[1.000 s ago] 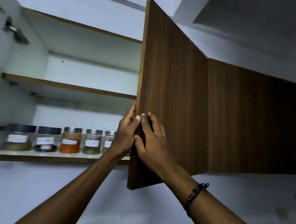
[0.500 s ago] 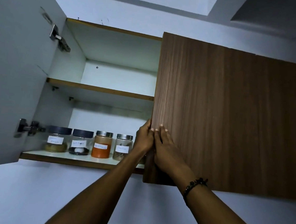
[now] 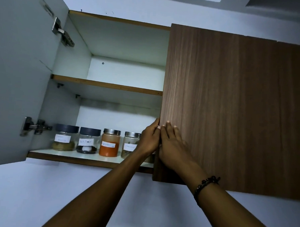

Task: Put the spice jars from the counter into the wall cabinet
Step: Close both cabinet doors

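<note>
Several labelled spice jars stand in a row on the bottom shelf (image 3: 70, 155) of the open wall cabinet: a dark-lidded jar of tan powder (image 3: 64, 140), a black pepper jar (image 3: 88, 143), a jar of orange-red powder (image 3: 109, 144) and a steel-lidded jar (image 3: 129, 145). Another jar is mostly hidden behind my left wrist. My left hand (image 3: 149, 139) curls its fingers around the left edge of the brown right cabinet door (image 3: 224, 108). Flat against that door's front, right beside it, lies my right hand (image 3: 172, 145), fingers stretched out.
The left cabinet door (image 3: 17, 71) hangs wide open, its grey inner face and two metal hinges showing. The middle shelf (image 3: 105, 85) carries nothing visible. A closed brown door continues to the right. White wall lies below the cabinet.
The right cabinet door has swung from sticking out edge-on toward the cabinet until it is nearly flush. Both hands moved with its edge. The view shifted left, revealing the open left door.
</note>
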